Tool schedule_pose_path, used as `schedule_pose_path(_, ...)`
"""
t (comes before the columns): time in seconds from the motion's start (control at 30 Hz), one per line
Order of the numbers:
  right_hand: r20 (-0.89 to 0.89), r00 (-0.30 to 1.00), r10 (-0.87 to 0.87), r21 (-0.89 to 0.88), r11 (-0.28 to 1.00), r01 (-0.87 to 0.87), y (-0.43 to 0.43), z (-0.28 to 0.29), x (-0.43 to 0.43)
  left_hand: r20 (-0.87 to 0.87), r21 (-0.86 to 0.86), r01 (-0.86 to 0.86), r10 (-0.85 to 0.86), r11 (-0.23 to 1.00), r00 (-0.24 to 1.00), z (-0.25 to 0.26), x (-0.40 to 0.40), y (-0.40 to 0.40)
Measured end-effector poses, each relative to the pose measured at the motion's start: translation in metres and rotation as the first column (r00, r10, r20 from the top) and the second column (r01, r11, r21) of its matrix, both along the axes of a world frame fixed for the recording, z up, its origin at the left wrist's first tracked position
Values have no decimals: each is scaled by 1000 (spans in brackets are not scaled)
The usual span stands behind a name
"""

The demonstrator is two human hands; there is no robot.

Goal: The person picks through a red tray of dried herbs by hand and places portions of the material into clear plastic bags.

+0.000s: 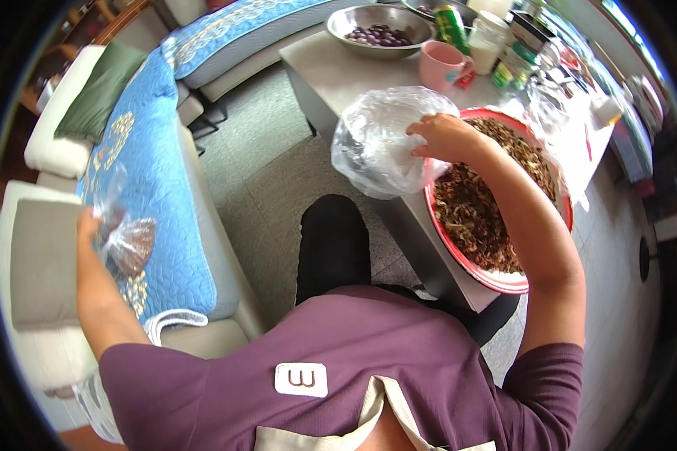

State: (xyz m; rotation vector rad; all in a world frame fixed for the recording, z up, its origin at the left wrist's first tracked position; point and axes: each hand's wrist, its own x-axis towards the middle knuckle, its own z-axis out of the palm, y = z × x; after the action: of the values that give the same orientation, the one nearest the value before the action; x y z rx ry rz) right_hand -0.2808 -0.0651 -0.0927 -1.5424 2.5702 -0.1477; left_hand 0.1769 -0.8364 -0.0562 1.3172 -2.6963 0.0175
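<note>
My left hand (88, 223) is closed on the gathered neck of a clear plastic bag (132, 242) with brown contents, held over the sofa at the left. My right hand (448, 137) reaches over the table and grips the edge of a crumpled clear plastic bag (383, 141), its fingertips partly within the film. That bag overhangs the table edge; whether anything lies in it I cannot tell. Beneath my right forearm stands a red-rimmed basin (437, 217) filled with brown and reddish dried plant pieces. The forearm hides part of them.
A metal bowl (338, 28) of dark round fruits, a pink mug (439, 65), a green can (450, 25) and a white-filled jar (487, 42) stand on the table's far part. A sofa with a blue quilted cover (172, 237) and cushions is at the left.
</note>
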Motion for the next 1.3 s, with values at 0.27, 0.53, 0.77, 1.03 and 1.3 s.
schedule_pose_path(0.27, -48, 982, -182, -305, 939, 159, 119, 89, 63, 532, -64, -27, 57, 998, 845, 27, -90, 39)
schedule_pose_path(0.53, 85, 879, -468, -346, 814, 467, 169, 45, 157, -342, 526, 689, -618, 498, 708, -4, -324, 392)
schedule_pose_path(0.77, 14, 845, -534, -417, 765, 491, 157, 12, 207, -358, 725, 609, -580, 322, 732, -70, -390, 537)
schedule_pose_path(1.03, 34, 806, -591, -578, 646, 499, 149, -1, 222, -892, 439, 870, -228, -224, 391, -34, -374, 561)
schedule_pose_path(1.3, 99, 887, -451, -622, 668, 408, 119, -7, 213, -928, 359, 913, 34, -192, 372, -46, -367, 526)
